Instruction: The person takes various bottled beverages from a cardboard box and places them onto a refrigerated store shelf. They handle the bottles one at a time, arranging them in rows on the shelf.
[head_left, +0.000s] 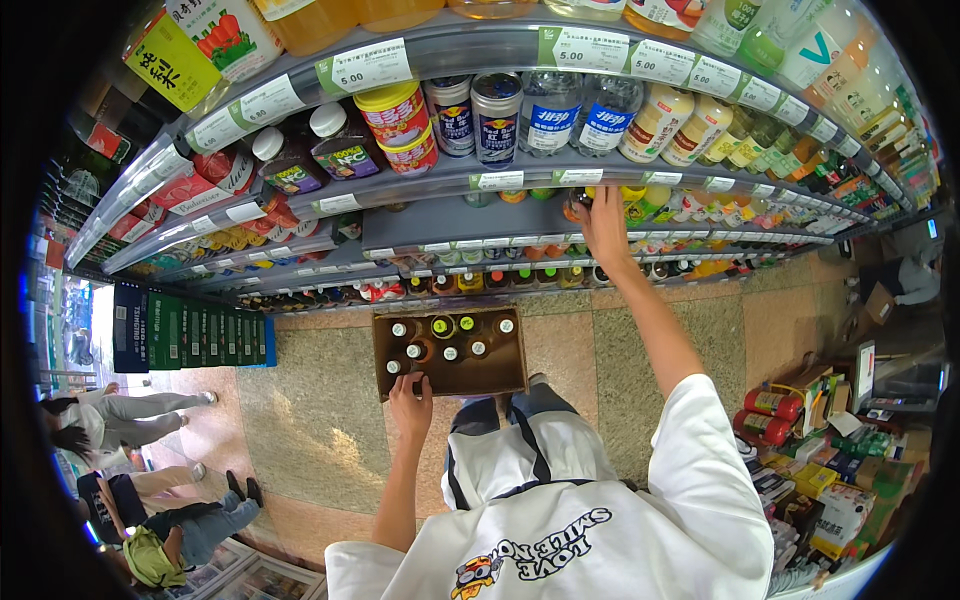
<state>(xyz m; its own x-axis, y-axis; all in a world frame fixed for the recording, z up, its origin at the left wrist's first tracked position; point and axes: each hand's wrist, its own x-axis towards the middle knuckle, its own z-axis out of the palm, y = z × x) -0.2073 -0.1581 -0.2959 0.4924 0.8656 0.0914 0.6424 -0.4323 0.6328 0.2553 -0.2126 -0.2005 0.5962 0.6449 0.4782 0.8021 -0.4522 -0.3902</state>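
My right hand (604, 223) reaches onto a middle shelf of the drinks rack. Its fingers are round a dark orange bottle (575, 206), partly hidden by the hand and the shelf edge above. Just right of it stand bottles with yellow caps (635, 193). Low in front of my legs is an open cardboard box (480, 373) with several upright bottles inside, most with white caps (450, 353) and two with yellow-green caps (466, 322). My left hand (411, 405) grips the near left rim of that box, fingertips over the inside.
Price-tagged shelf edges (450, 184) curve across the front, with Red Bull cans (496, 120) and bottles above. Stacked beer cartons (191, 330) stand on the left floor. Several people (169, 517) are at the lower left. Red fire extinguishers (772, 405) and piled goods lie right.
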